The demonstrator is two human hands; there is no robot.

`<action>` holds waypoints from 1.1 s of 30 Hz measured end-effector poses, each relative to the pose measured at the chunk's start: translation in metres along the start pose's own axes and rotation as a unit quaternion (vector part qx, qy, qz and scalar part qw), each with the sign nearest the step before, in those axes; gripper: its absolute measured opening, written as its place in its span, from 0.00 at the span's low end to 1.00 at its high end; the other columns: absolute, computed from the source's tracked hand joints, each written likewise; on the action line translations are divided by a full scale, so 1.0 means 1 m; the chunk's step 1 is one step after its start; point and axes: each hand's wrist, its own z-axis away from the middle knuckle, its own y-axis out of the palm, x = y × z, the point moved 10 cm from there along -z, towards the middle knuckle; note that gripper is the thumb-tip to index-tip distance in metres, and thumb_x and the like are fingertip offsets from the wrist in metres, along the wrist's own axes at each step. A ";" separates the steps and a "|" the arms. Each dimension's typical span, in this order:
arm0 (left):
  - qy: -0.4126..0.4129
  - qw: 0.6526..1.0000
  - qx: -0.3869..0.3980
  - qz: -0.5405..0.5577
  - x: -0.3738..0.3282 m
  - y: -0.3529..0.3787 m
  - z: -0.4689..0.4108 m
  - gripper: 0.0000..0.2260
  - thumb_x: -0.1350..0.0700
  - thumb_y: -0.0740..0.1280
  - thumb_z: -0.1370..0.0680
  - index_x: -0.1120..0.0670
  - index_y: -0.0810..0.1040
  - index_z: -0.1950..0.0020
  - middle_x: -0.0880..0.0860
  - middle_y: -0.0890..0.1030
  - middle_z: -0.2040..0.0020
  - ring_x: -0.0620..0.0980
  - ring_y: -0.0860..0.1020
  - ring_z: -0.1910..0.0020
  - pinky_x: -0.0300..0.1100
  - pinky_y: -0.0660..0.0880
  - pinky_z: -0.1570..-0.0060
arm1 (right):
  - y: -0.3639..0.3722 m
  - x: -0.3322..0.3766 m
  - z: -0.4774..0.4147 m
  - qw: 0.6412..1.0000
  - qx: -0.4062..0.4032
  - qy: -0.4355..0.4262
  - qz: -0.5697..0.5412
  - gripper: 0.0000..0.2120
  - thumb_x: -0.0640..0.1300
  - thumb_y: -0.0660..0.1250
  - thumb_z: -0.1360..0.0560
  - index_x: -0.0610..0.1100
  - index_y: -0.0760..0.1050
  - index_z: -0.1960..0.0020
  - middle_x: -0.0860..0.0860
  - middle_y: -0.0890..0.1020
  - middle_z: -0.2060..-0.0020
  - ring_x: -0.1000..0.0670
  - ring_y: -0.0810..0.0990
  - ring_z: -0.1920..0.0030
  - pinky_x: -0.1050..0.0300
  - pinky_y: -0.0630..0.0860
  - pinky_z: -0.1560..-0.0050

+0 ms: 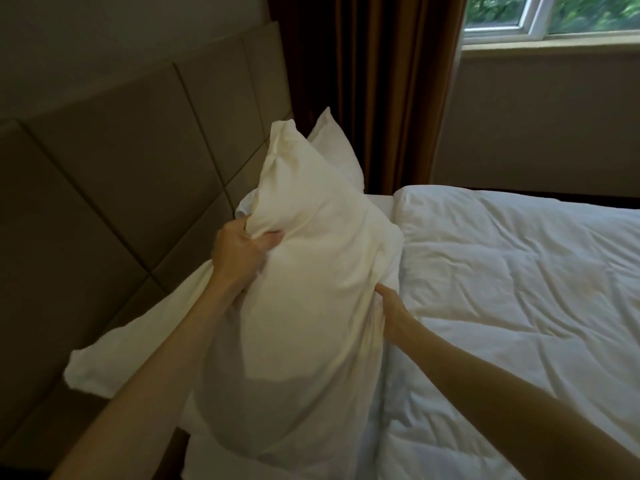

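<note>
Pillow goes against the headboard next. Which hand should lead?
Left, probably. The left hand grips bunched fabric high on the pillow, on the headboard side. The right hand holds the lower edge by the duvet, fingers mostly hidden.

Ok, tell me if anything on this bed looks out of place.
Nothing is spilled or damaged. The pillow stands on end, held by the left grip and right grip, over a second pillow lying flat. The duvet is creased.
</note>
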 end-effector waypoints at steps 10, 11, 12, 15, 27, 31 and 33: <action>0.011 0.997 -0.030 -0.073 0.033 -0.051 -0.017 0.12 0.45 0.73 0.36 0.48 0.81 0.56 0.50 0.83 0.58 0.55 0.81 0.58 0.51 0.79 0.56 | 0.079 -0.052 -0.022 0.995 0.072 0.061 0.020 0.22 0.48 0.58 0.21 0.37 0.70 0.31 0.37 0.76 0.39 0.37 0.77 0.48 0.43 0.75 0.44; 0.016 0.995 -0.036 -0.091 0.035 -0.056 -0.018 0.14 0.45 0.73 0.35 0.49 0.82 0.53 0.49 0.82 0.59 0.53 0.80 0.59 0.45 0.77 0.60 | 0.085 -0.056 -0.022 0.994 0.081 0.064 0.026 0.22 0.48 0.59 0.21 0.37 0.70 0.31 0.37 0.76 0.39 0.38 0.77 0.48 0.45 0.75 0.45; 0.017 0.992 -0.047 -0.119 0.042 -0.065 -0.023 0.15 0.45 0.72 0.34 0.51 0.82 0.52 0.48 0.81 0.60 0.52 0.79 0.61 0.41 0.73 0.63 | 0.094 -0.063 -0.025 0.993 0.089 0.071 0.037 0.23 0.48 0.59 0.21 0.38 0.70 0.30 0.37 0.76 0.38 0.37 0.77 0.45 0.46 0.75 0.45; -0.004 0.965 -0.050 -0.257 0.075 -0.077 -0.039 0.15 0.43 0.70 0.30 0.53 0.79 0.52 0.49 0.77 0.58 0.52 0.74 0.61 0.41 0.67 0.62 | 0.103 -0.085 -0.032 0.986 0.088 0.105 0.091 0.29 0.54 0.63 0.23 0.42 0.64 0.27 0.39 0.71 0.31 0.38 0.72 0.33 0.44 0.71 0.36; -0.246 0.866 0.084 -0.427 0.299 -0.085 -0.002 0.30 0.40 0.59 0.23 0.60 0.62 0.29 0.63 0.71 0.33 0.62 0.71 0.36 0.54 0.66 0.38 | 0.081 -0.102 -0.047 0.960 0.094 0.077 0.252 0.15 0.44 0.63 0.23 0.38 0.73 0.39 0.43 0.80 0.52 0.43 0.78 0.51 0.53 0.75 0.52; -0.243 0.881 -0.004 -0.405 0.311 -0.087 0.005 0.25 0.42 0.61 0.22 0.64 0.70 0.41 0.64 0.78 0.42 0.63 0.76 0.44 0.53 0.66 0.42 | 0.066 -0.117 -0.046 0.952 0.064 0.101 0.281 0.07 0.41 0.63 0.23 0.39 0.75 0.49 0.43 0.80 0.55 0.45 0.79 0.56 0.55 0.74 0.58; -0.260 0.914 -0.001 -0.313 0.311 -0.085 0.001 0.26 0.41 0.60 0.22 0.64 0.70 0.40 0.65 0.78 0.42 0.65 0.76 0.44 0.53 0.70 0.47 | 0.063 -0.122 -0.046 0.951 0.057 0.107 0.283 0.04 0.41 0.63 0.24 0.40 0.75 0.52 0.42 0.80 0.53 0.44 0.79 0.55 0.55 0.74 0.58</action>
